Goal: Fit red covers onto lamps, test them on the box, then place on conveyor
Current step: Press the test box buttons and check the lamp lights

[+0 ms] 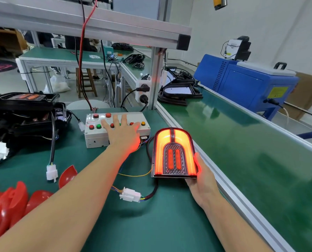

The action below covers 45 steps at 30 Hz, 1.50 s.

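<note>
The left hand (123, 135) lay flat with straight, spread fingers on top of the white rectangular test box with red, green and yellow push buttons (97, 137), its fingertips on the row of buttons. The right hand (203, 177) held the arch-shaped lamp with a lit red-orange cover (173, 153) by its lower right corner, thumb curled up along the lamp's right edge; the lamp glowed, tilted up from the green table (142, 224), just beside the aluminium rail of the green conveyor belt (242, 142). A black cable ran from the lamp down to a white plastic connector with coloured wires (130, 195) lying on the table between the two forearms. Farther left, another white connector on a black cable (52, 172) rested near a heap of loose red plastic covers (11, 200) at the table's near left corner. Behind them stood a pile of black lamp housings (24, 113). Across the conveyor sat a blue metal machine cabinet (246, 82).
</note>
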Each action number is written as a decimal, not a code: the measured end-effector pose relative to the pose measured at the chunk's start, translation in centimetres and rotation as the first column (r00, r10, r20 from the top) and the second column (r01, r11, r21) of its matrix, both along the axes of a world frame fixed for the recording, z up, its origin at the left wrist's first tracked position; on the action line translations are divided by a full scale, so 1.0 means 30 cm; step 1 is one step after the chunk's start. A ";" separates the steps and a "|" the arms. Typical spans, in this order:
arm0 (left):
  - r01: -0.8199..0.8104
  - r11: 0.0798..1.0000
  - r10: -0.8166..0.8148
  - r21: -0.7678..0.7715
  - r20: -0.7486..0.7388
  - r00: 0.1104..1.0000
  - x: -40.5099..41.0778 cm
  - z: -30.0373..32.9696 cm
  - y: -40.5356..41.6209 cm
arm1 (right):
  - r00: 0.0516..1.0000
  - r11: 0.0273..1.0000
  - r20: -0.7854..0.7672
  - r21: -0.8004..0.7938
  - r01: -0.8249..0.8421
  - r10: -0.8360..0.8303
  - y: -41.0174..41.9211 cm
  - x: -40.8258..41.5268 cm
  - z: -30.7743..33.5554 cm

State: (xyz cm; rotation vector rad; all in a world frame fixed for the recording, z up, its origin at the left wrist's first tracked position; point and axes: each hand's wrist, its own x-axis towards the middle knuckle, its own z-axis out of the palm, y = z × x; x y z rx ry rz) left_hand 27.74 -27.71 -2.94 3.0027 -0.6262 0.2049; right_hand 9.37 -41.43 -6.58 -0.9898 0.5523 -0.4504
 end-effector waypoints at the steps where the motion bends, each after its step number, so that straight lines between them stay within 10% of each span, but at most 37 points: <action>1: 0.000 1.000 0.000 0.005 0.009 1.000 0.003 -0.003 0.001 | 1.000 1.000 -0.004 0.000 -0.002 0.002 -0.001 0.000 -0.001; 16: 0.089 0.987 -0.056 -0.134 0.229 0.972 0.050 -0.085 0.054 | 0.999 1.000 -0.050 -0.016 -0.020 0.019 -0.002 0.003 0.003; 34: 0.155 0.970 -0.142 -0.189 0.083 0.986 0.045 -0.009 0.098 | 0.994 0.999 -0.100 -0.032 -0.035 0.031 -0.013 0.020 0.017; 45: 0.472 0.770 -0.573 -0.429 -0.143 0.807 -0.259 0.121 0.384 | 0.982 1.000 -0.190 -0.025 -0.010 0.005 -0.027 0.051 0.054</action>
